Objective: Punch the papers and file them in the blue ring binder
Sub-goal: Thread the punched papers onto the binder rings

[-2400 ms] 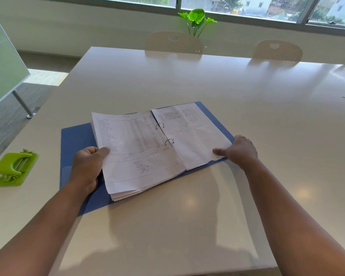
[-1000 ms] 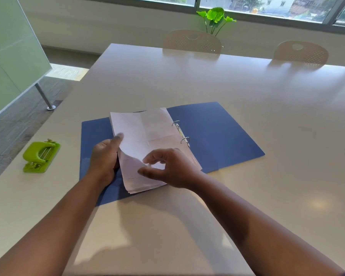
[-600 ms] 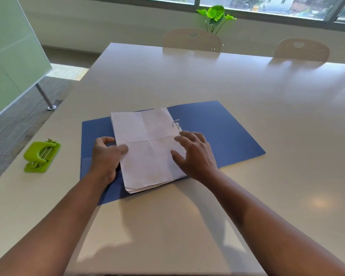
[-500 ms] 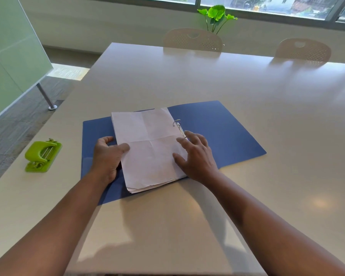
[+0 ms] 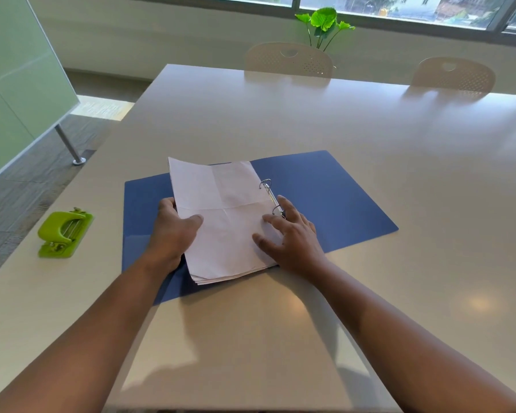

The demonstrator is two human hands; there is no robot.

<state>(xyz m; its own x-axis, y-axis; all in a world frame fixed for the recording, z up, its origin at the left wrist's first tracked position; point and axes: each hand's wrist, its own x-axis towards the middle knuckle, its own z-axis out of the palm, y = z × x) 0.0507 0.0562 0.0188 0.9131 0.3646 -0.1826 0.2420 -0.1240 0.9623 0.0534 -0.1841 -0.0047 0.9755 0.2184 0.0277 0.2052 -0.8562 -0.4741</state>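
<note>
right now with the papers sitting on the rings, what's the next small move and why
Probably swing the bare right cover of the binder over the papers to close it. The stack already lies on the left of the rings, the left hand grips its edge, the right hand lies flat beside the rings, and the hole punch sits apart.

1. The ring binder point(image 5: 325, 201) is solid blue, its rings point(image 5: 265, 186) silver metal.
2. The papers point(image 5: 221, 222) on it are plain white, faintly creased.
3. The hole punch point(image 5: 63, 232), left of the binder, is lime green.
4. The table point(image 5: 370, 129) is glossy off-white.
5. Beyond the binder, the chairs point(image 5: 289, 59) are cream with dotted perforations, the plant point(image 5: 323, 22) bright green.
</note>
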